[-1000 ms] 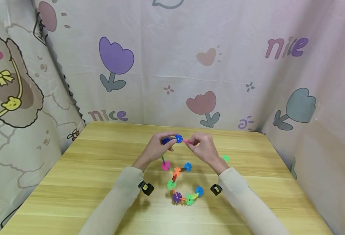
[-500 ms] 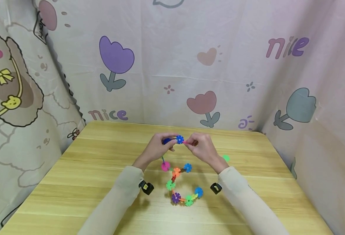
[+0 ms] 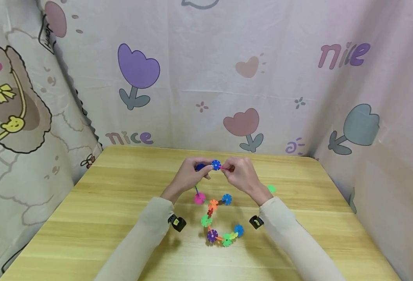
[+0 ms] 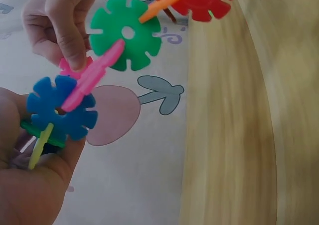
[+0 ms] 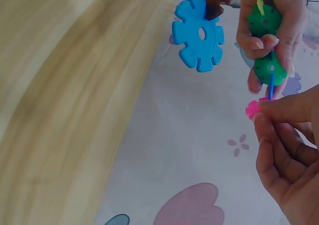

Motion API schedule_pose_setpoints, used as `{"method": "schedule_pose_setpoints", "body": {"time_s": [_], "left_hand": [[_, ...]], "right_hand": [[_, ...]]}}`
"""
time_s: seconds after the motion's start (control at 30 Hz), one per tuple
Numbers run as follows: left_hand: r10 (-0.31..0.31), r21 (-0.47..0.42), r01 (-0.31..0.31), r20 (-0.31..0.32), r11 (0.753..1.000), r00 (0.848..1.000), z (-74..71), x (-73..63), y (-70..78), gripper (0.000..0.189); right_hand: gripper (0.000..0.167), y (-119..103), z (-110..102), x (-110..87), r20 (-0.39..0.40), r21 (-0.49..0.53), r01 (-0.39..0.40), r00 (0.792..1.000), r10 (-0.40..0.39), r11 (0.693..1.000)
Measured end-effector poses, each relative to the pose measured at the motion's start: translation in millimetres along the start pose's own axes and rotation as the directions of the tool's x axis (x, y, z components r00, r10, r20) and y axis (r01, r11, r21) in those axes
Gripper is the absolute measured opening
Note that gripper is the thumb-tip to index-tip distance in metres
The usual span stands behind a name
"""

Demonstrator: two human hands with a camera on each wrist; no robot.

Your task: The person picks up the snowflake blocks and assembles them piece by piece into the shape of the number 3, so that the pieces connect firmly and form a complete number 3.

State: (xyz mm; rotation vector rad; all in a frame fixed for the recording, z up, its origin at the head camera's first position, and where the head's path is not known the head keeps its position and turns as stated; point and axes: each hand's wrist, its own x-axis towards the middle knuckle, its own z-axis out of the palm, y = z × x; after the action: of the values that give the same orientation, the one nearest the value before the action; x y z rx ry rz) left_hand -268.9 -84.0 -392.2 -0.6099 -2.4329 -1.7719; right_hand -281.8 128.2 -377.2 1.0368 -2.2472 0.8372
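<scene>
My left hand point(image 3: 186, 175) grips one end of a chain of slotted plastic snowflake discs, its thumb at a dark blue disc point(image 3: 216, 165). Opposite it, my right hand point(image 3: 243, 175) pinches a small pink disc point(image 5: 252, 109) between thumb and fingertips, right at the blue disc's edge. Green discs point(image 5: 270, 71) show among the left fingers in the right wrist view. From that hand the chain hangs toward me, through a magenta disc point(image 3: 199, 198), an orange disc point(image 3: 213, 205) and a purple disc point(image 3: 212, 235). The left palm hides part of the chain.
A loose green disc point(image 3: 271, 189) lies on the wooden table point(image 3: 122, 230) beyond my right wrist. Patterned curtains point(image 3: 192, 78) stand behind the table and at both sides. Each wrist wears a small black camera point(image 3: 177, 222).
The pink disc and the dark blue disc are slightly closer together, with less pink showing between the hands. The hanging chain has swayed a little; both grips look the same.
</scene>
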Motion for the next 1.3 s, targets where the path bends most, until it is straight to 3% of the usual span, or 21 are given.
{"method": "schedule_pose_setpoints", "body": {"time_s": [0.1, 0.23, 0.37, 0.47, 0.57, 0.7, 0.77, 0.97, 1.1, 1.2, 1.3], "left_hand": [[0.012, -0.004, -0.012, 0.008, 1.000, 1.000, -0.9, -0.2, -0.4, 0.028], [0.012, 0.000, -0.012, 0.013, 1.000, 1.000, -2.8, -0.2, 0.6, 0.029], [0.002, 0.001, -0.003, 0.043, 1.000, 0.999, -3.3, 1.2, 1.7, 0.032], [-0.019, -0.007, 0.020, 0.049, 1.000, 0.999, -4.3, 1.1, 0.6, 0.033], [-0.037, -0.017, 0.038, 0.043, 0.999, 0.998, -6.3, 0.1, -1.7, 0.035], [-0.046, -0.023, 0.047, 0.047, 0.999, 0.998, -9.1, -1.6, -4.4, 0.038], [-0.044, -0.023, 0.045, 0.058, 0.999, 0.997, -10.2, -2.6, -5.2, 0.040], [-0.039, -0.011, 0.040, 0.073, 0.999, 0.997, -12.8, -5.5, -8.3, 0.042], [-0.031, 0.003, 0.031, 0.084, 1.000, 0.996, -13.2, -7.6, -9.9, 0.043], [-0.031, 0.005, 0.031, 0.084, 1.000, 0.996, -12.8, -8.7, -9.1, 0.042], [-0.034, 0.006, 0.033, 0.083, 0.999, 0.996, -12.7, -9.2, -9.0, 0.042]], "right_hand": [[0.010, -1.6, 0.2, 1.8, 0.000, -0.011, 0.026, 1.000, -0.026, 1.000], [0.008, 1.4, 0.0, 2.2, -0.009, 0.053, 0.015, 1.000, -0.015, 0.998], [0.003, 7.8, -7.4, 0.6, 0.037, 0.101, -0.069, 0.997, 0.066, 0.992], [0.008, 14.7, -19.3, -2.2, 0.119, 0.096, -0.183, 0.978, 0.171, 0.978], [0.012, 28.5, -34.2, -7.2, 0.201, 0.060, -0.318, 0.932, 0.301, 0.946], [0.015, 56.9, -53.9, -19.4, 0.306, -0.061, -0.457, 0.838, 0.452, 0.887], [0.017, 72.9, -61.6, -28.2, 0.347, -0.131, -0.484, 0.795, 0.497, 0.865], [0.025, 106.5, -69.0, -56.2, 0.453, -0.270, -0.487, 0.697, 0.556, 0.830], [0.036, 116.3, -65.2, -74.0, 0.490, -0.331, -0.533, 0.609, 0.624, 0.779], [0.040, 121.7, -61.8, -82.3, 0.492, -0.353, -0.551, 0.579, 0.651, 0.756], [0.035, 125.4, -59.1, -86.3, 0.499, -0.338, -0.558, 0.577, 0.647, 0.758]]}}
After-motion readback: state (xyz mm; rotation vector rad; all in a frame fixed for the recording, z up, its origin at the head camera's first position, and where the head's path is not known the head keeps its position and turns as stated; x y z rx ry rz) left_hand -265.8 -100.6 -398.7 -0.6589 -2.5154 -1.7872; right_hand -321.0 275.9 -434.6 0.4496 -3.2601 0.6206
